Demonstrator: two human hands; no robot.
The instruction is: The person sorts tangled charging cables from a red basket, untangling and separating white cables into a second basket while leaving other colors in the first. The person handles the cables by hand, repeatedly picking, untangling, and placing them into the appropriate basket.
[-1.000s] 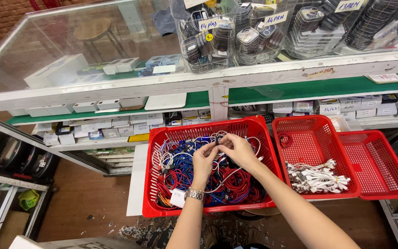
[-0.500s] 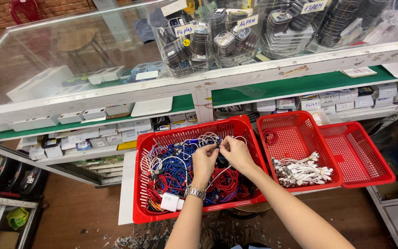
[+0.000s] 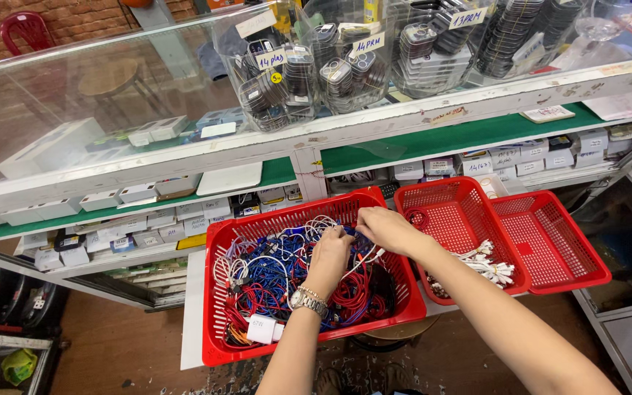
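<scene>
A small phone-accessory shop: a glass display counter [image 3: 184, 157] shelves rows of little white boxes [image 3: 148, 219], clear tubs of phone cases [image 3: 345, 69] stand on top, and red baskets [image 3: 309, 285] hold tangled charging cables [image 3: 272, 274].

open above red basket [image 3: 217, 292] (cables [image 3: 272, 274] clog inside); glass counter [image 3: 111, 110] blocks behind.

left hand [image 3: 328, 255]: fingers curled, grip pinched, wrist bent down | right hand [image 3: 385, 228]: close beside, fingers pinched
</scene>
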